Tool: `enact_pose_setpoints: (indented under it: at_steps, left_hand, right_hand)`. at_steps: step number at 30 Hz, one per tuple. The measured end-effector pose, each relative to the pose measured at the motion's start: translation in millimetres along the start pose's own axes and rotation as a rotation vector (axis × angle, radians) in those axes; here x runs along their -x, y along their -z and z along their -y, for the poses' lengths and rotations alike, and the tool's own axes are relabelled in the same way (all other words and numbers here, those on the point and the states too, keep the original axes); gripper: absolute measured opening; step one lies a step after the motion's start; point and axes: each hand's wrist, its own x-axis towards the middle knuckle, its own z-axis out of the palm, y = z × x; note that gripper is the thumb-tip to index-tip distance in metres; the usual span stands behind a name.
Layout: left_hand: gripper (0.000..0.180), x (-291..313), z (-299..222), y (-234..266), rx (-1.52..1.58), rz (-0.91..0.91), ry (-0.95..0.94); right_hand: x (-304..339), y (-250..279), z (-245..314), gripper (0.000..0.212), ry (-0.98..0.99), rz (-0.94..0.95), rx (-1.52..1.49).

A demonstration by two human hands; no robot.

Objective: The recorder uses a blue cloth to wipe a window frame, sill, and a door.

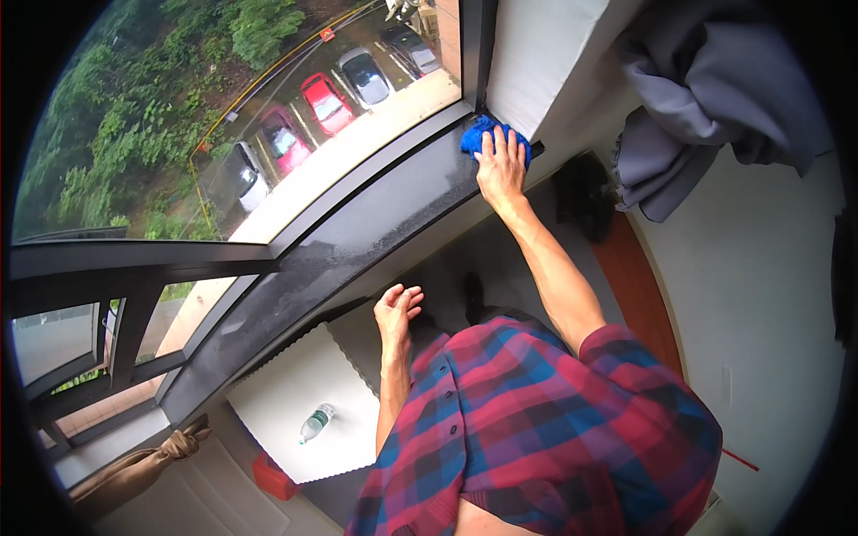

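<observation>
**Blue cloth in the sill corner, right hand on it**

Right hand: grasping the blue cloth from above, palm down, fingers extended across it. Cloth is bunched, soft, with a rough nap at its edges. It sits at the far right end of the dark windowsill, against the corner where window frame and white wall meet.

Left hand: released, nothing in it. Raised in front of the body, fingers loosely bent, clear of the sill.

Sill: long smooth slab, dark grey. Surface patchy: pale haze toward the right, darker wet-looking blotches with ragged, speckled edges toward the middle and left. Window frame is dark, square-edged, metal-looking; the fisheye bends it. Smaller panes at lower left.

Below the sill: white tabletop, flat, scalloped edge. On it, a clear plastic bottle with a green label; can't tell whether upright or lying. Red box-like item beside the tabletop's lower corner, mostly hidden.

Fabrics: heavy grey cloth in thick folds at upper right; brown satiny curtain knotted at lower left. Person wears a red-and-blue plaid button shirt.

Through the glass: leafy green trees, a row of parked cars, two of them red-toned.
</observation>
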Motion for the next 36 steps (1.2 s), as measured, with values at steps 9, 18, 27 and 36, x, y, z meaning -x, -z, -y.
enact_pose_setpoints:
  at_steps: [9,18,27,36]
  left_hand:
    - [0.040,8,29,28,0.069,-0.096,0.051]
    - [0.036,4,18,35,0.031,-0.113,0.038]
    - [0.038,-9,1,-27,0.030,0.028,-0.007]
    - [0.040,-27,-15,-29,-0.072,-0.010,-0.183]
  right_hand:
    - [144,87,-151,0.018,-0.685,0.469,-0.097]
    - [40,124,2,0.031,-0.055,-0.116,-0.587]
    - [4,24,7,0.040,0.204,0.028,-0.151]
    - [54,101,-79,0.025,-0.805,0.136,-1.474]
